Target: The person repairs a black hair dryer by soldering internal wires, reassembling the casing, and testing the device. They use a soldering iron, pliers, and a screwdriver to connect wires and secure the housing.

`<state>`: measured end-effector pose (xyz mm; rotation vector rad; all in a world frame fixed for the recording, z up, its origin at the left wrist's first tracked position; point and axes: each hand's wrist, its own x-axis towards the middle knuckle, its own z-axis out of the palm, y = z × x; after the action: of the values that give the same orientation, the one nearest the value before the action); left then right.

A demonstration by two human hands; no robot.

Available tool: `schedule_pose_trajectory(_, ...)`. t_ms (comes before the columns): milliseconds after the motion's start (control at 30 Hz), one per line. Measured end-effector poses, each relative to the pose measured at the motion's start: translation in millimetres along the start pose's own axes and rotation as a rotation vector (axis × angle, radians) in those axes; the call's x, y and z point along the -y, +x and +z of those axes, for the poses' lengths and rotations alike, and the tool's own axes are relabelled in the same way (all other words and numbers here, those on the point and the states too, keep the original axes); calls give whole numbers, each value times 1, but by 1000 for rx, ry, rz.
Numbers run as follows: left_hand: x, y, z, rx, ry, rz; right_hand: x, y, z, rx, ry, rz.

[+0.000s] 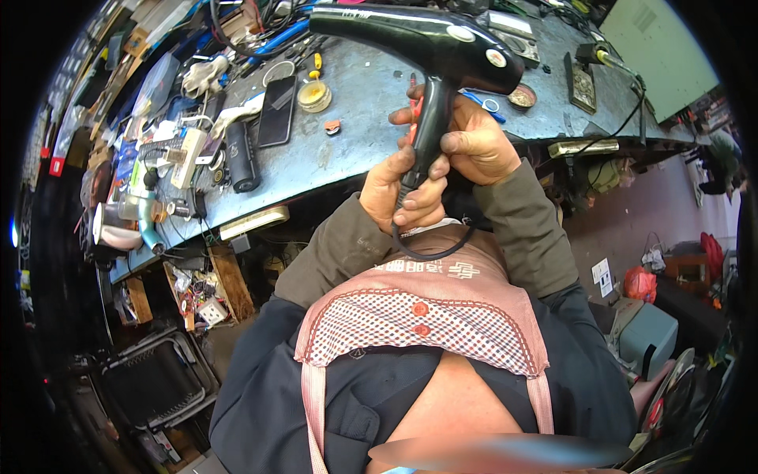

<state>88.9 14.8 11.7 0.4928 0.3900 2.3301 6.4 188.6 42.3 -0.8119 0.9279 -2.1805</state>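
A black hair dryer is held up over the front edge of the workbench, its nozzle pointing left. My left hand is closed round the bottom of the handle, where the black power cord comes out and loops down in front of my apron. Higher on the handle, my right hand grips it from the right, thumb against its side and fingertips behind it. Red switches show on the handle's left side, near those fingertips.
On the blue workbench lie a smartphone, a small round jar, a black cylinder and a white power strip. Tools and cables clutter the left. A soldering iron rests at the right. A black folding crate stands below left.
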Motion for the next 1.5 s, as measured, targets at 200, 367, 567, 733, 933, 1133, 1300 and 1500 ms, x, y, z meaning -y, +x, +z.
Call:
schedule_pose_trajectory(200,-11,-3,-8,-33,-52,-135,3,-11,-2,-128,-155,-32)
schedule_pose_trajectory(367,-13,-7,3,-293,88,-120,2,-15,-13,-198,-269,-50)
schedule_pose_trajectory(567,-6,3,14,-725,643,91,0,-13,-16,-332,-315,13)
schedule_pose_trajectory(733,15,-6,9,-847,1585,472,-9,-5,-14,-395,-364,15)
schedule_pose_trajectory(933,10,-11,15,-880,2090,580,-16,-3,-16,-408,-348,29)
schedule_pose_trajectory(1133,5,-16,11,-809,1980,593,-19,0,-10,-409,-291,63)
schedule_pose_trajectory(1300,7,-18,4,-788,1870,576,-25,3,-10,-454,-326,71)
schedule_pose_trajectory(1500,1,-17,14,-828,1752,407,-18,9,-7,-442,-362,102)
